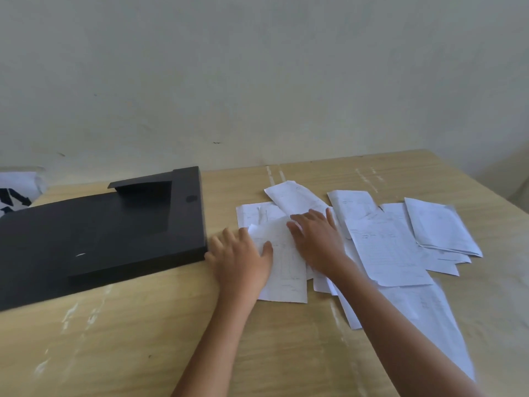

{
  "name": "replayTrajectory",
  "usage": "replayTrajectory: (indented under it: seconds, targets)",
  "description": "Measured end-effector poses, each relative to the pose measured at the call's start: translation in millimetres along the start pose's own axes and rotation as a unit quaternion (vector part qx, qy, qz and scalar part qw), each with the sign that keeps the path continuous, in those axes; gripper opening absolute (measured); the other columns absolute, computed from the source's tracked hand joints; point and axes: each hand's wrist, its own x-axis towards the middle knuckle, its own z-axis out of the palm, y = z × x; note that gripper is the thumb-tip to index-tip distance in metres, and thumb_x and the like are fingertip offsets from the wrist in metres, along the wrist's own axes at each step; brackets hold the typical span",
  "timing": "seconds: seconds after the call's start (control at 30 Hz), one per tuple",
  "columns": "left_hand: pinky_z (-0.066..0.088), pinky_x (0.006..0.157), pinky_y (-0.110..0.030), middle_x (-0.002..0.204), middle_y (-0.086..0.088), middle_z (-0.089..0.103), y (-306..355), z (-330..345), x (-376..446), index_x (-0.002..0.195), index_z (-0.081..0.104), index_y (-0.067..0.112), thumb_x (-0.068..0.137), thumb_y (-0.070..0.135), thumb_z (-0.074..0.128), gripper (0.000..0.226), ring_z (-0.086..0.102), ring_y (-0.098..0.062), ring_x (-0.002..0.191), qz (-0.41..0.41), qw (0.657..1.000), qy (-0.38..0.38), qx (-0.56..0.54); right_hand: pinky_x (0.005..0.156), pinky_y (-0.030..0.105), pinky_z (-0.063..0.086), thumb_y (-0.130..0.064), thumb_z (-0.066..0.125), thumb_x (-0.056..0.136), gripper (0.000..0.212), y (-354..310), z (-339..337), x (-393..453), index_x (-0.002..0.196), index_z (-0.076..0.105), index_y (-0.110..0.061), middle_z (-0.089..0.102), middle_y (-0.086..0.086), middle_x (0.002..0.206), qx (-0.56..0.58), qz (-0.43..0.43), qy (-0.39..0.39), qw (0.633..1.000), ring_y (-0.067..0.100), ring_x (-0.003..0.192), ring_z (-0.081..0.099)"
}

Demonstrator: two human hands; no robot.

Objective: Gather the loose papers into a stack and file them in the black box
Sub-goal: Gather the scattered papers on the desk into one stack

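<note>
Black box (100,236) mid-left lay shut, contents hidden; approx 8 loose papers (386,247) center-right; left hand (243,256) & right hand (317,239) pressed flat on sheets, fingers spread wide.

Loose white papers (386,247) printed with faint tables and lines, scattered in an overlapping spread across the right half of the worktop (143,339). Some flat, some creased or folded; one folded bundle (442,227) at the far right edge of the spread, another sheet angled up behind the middle. Nearest sheet running down toward the lower right under a forearm. Leftmost sheets (283,270) lying just beside the box, apart from it. Black box (100,236) flat on the worktop's left side, wide and shallow, matte, with a flap (140,186) raised at its far edge. No papers on or in it.
</note>
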Motion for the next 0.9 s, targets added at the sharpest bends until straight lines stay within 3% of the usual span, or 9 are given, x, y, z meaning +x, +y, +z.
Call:
replayTrajectory:
  seconds: [0.1, 0.2, 0.27, 0.37, 0.5, 0.63, 0.77, 0.9]
  targets:
    - [0.037, 0.085, -0.041, 0.122, -0.006, 0.056, 3.6, 5.5, 9.9, 0.124, 0.059, 0.022, 0.090, 0.064, 0.051, 0.055, 0.046, -0.032, 0.112, -0.003, 1.000, 0.018, -0.010, 0.123, 0.037, 0.001, -0.020, 0.037, 0.103, 0.037, -5.2, -0.3, 2.0, 0.133, 0.056, -0.019, 0.074, -0.003, 0.102, 0.085, 0.017, 0.036, 0.996, 0.014, 0.113, 0.062]
    - [0.037, 0.089, -0.041, 0.127, -0.006, 0.055, 1.9, 17.1, 11.2, 0.127, 0.060, 0.021, 0.091, 0.058, 0.055, 0.052, 0.044, -0.032, 0.112, 0.003, 0.997, 0.050, -0.061, 0.122, 0.038, 0.006, -0.013, 0.042, 0.099, 0.040, -0.5, -3.4, 8.7, 0.136, 0.054, -0.014, 0.070, 0.001, 0.120, 0.083, 0.035, 0.079, 0.993, 0.020, 0.125, 0.054]
    - [0.036, 0.094, -0.041, 0.134, -0.006, 0.053, -0.4, 24.8, 16.1, 0.129, 0.058, 0.019, 0.093, 0.057, 0.052, 0.053, 0.042, -0.031, 0.118, -0.002, 0.996, 0.051, -0.073, 0.122, 0.039, 0.004, -0.021, 0.040, 0.101, 0.041, 3.2, -0.9, 11.6, 0.141, 0.050, -0.015, 0.063, 0.004, 0.132, 0.028, 0.043, 0.059, 0.997, 0.020, 0.136, 0.044]
    - [0.035, 0.099, -0.042, 0.140, -0.008, 0.051, -0.9, 29.4, 19.7, 0.132, 0.055, 0.015, 0.093, 0.058, 0.049, 0.058, 0.040, -0.031, 0.124, -0.001, 0.996, 0.054, -0.064, 0.124, 0.039, -0.002, -0.029, 0.034, 0.103, 0.041, 3.3, 3.3, 9.0, 0.140, 0.051, -0.022, 0.069, -0.001, 0.120, -0.018, 0.019, 0.040, 0.999, 0.014, 0.124, 0.055]
    - [0.036, 0.098, -0.045, 0.141, -0.011, 0.050, 1.5, 33.7, 20.6, 0.134, 0.054, 0.014, 0.093, 0.057, 0.052, 0.060, 0.041, -0.035, 0.122, 0.005, 0.997, 0.064, -0.053, 0.124, 0.034, 0.003, -0.026, 0.036, 0.104, 0.038, 0.7, -4.1, 10.0, 0.138, 0.051, -0.023, 0.075, -0.001, 0.099, 0.057, 0.019, 0.065, 0.996, 0.013, 0.106, 0.066]
    - [0.030, 0.099, -0.043, 0.146, -0.010, 0.046, 3.3, 31.7, 21.1, 0.142, 0.050, 0.018, 0.094, 0.058, 0.049, 0.062, 0.037, -0.033, 0.127, -0.007, 0.996, 0.059, -0.060, 0.124, 0.036, 0.005, -0.026, 0.034, 0.104, 0.048, 2.6, -0.1, 3.4, 0.149, 0.036, -0.008, 0.071, 0.006, 0.110, 0.019, 0.025, 0.026, 0.999, 0.020, 0.128, 0.052]
    - [0.023, 0.100, -0.042, 0.151, -0.008, 0.037, 6.3, 29.0, 24.4, 0.150, 0.038, 0.021, 0.097, 0.061, 0.038, 0.066, 0.031, -0.032, 0.130, -0.013, 0.998, 0.028, -0.045, 0.124, 0.032, 0.003, -0.012, 0.033, 0.102, 0.052, -4.6, 5.0, -0.2, 0.153, 0.028, -0.016, 0.071, 0.004, 0.091, 0.133, 0.033, -0.012, 0.991, 0.017, 0.108, 0.059]
    - [0.025, 0.098, -0.043, 0.145, -0.005, 0.035, 7.2, 24.6, 35.1, 0.149, 0.034, 0.024, 0.097, 0.064, 0.031, 0.066, 0.031, -0.031, 0.126, -0.005, 1.000, -0.015, -0.023, 0.123, 0.033, 0.001, -0.008, 0.034, 0.100, 0.051, -2.9, -0.4, 2.7, 0.151, 0.033, -0.014, 0.067, 0.007, 0.120, 0.123, 0.039, 0.024, 0.991, 0.017, 0.131, 0.048]
